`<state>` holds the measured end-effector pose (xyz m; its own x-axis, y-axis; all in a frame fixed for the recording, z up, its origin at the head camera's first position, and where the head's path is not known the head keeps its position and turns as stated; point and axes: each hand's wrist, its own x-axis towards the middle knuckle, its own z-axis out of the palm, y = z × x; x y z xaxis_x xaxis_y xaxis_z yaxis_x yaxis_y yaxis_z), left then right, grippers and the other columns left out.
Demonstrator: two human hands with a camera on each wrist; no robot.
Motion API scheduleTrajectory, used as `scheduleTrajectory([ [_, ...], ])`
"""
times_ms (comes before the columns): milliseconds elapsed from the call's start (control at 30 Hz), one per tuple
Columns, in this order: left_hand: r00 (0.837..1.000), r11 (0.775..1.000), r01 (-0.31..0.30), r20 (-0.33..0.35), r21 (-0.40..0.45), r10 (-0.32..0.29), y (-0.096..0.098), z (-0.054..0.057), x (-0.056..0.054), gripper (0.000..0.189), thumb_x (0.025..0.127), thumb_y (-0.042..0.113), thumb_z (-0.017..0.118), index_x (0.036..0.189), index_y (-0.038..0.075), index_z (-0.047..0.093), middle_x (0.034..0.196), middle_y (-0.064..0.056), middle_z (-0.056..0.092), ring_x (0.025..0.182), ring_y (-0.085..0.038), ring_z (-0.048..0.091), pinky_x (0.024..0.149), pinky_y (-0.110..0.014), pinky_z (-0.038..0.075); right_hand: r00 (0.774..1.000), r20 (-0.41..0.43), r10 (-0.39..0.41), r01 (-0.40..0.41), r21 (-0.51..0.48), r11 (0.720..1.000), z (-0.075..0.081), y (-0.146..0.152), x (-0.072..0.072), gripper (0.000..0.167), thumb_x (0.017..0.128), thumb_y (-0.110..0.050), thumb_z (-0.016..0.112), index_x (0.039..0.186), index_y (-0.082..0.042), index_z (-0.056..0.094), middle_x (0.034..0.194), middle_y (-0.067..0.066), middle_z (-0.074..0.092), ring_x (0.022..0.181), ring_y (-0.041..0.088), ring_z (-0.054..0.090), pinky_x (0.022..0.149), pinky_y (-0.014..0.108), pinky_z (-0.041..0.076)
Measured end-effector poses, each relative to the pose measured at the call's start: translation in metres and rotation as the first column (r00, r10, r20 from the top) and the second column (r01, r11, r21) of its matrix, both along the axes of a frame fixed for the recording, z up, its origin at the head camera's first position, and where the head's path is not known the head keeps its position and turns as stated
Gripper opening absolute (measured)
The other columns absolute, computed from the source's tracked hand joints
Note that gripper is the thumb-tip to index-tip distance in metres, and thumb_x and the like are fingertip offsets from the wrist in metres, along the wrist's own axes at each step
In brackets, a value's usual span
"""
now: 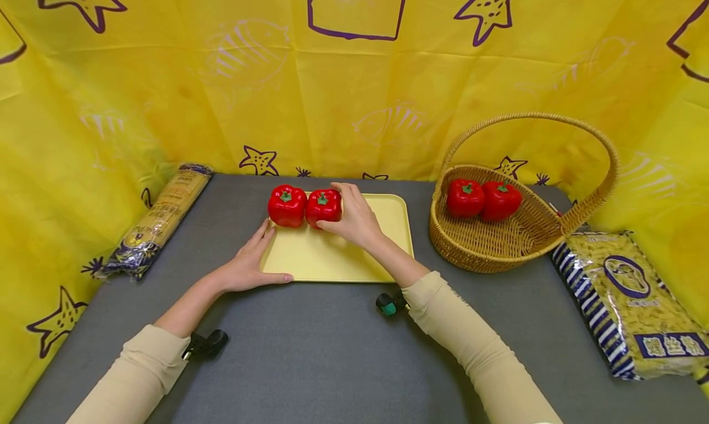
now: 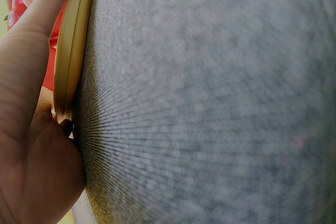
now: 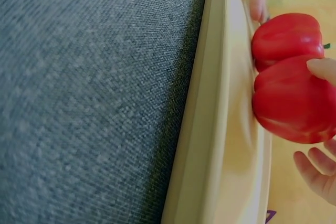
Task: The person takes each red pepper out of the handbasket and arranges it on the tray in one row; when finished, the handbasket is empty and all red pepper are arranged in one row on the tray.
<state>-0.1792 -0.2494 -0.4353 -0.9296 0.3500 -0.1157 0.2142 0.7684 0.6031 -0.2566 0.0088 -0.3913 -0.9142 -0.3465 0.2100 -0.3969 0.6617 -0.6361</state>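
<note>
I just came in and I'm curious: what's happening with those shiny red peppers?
Someone's right hand is at one red pepper, its thumb touching it; whether it grips firmly is unclear. A second red pepper sits close beside it, at the far left corner of the yellow tray. The left hand rests at the tray's left edge, thumb by the near side. Two more red peppers are in the wicker basket to the right.

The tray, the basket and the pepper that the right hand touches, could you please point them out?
Tray [image 1: 332,263], head view: bare floor.
Basket [image 1: 469,263], head view: front wall.
Pepper [image 1: 320,211], head view: red front.
</note>
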Motion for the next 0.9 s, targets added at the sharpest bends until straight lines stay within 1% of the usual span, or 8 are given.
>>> scheduleTrajectory([
  [333, 1.000, 1.000, 0.001, 0.000, -0.001, -0.001, 0.001, -0.001, 0.000, 0.118, 0.078, 0.056, 0.075, 0.155, 0.000, 0.004, 0.161, -0.016, -0.013, 0.145, -0.043, 0.001, 0.106, -0.071, 0.011, 1.000, -0.010, 0.008, -0.008, -0.025, 1.000, 0.002, 0.010, 0.006, 0.083, 0.077, -0.039, 0.082, 0.144, -0.013, 0.041, 0.141, 0.006, 0.044, 0.126, 0.023, 0.047, 0.102, 0.042, 0.042],
  [667, 1.000, 1.000, 0.002, -0.001, -0.008, -0.002, 0.001, -0.001, 0.000, 0.118, 0.079, 0.056, 0.074, 0.155, 0.000, 0.004, 0.161, -0.016, -0.013, 0.145, -0.043, 0.001, 0.106, -0.071, 0.011, 0.999, -0.054, 0.007, -0.010, -0.053, 0.999, 0.010, 0.029, 0.010, 0.081, 0.078, -0.036, 0.082, 0.143, -0.010, 0.042, 0.141, 0.007, 0.044, 0.126, 0.022, 0.046, 0.101, 0.040, 0.042],
  [733, 1.000, 1.000, 0.003, -0.003, -0.007, -0.003, 0.000, -0.001, 0.000, 0.118, 0.079, 0.056, 0.074, 0.155, 0.000, 0.004, 0.161, -0.016, -0.013, 0.145, -0.043, 0.001, 0.106, -0.071, 0.011, 0.998, -0.067, 0.009, -0.013, -0.063, 0.998, 0.011, 0.034, 0.011, 0.081, 0.078, -0.036, 0.082, 0.143, -0.009, 0.042, 0.141, 0.007, 0.044, 0.125, 0.023, 0.046, 0.099, 0.040, 0.044],
  [900, 1.000, 1.000, 0.005, -0.004, -0.009, -0.005, 0.000, -0.001, -0.001, 0.118, 0.079, 0.056, 0.074, 0.155, 0.000, 0.003, 0.161, -0.016, -0.014, 0.145, -0.043, 0.001, 0.106, -0.071, 0.012, 0.994, -0.106, 0.011, -0.022, -0.098, 0.995, 0.013, 0.046, 0.013, 0.080, 0.079, -0.031, 0.082, 0.143, -0.007, 0.042, 0.141, 0.009, 0.044, 0.121, 0.025, 0.047, 0.089, 0.037, 0.049],
])
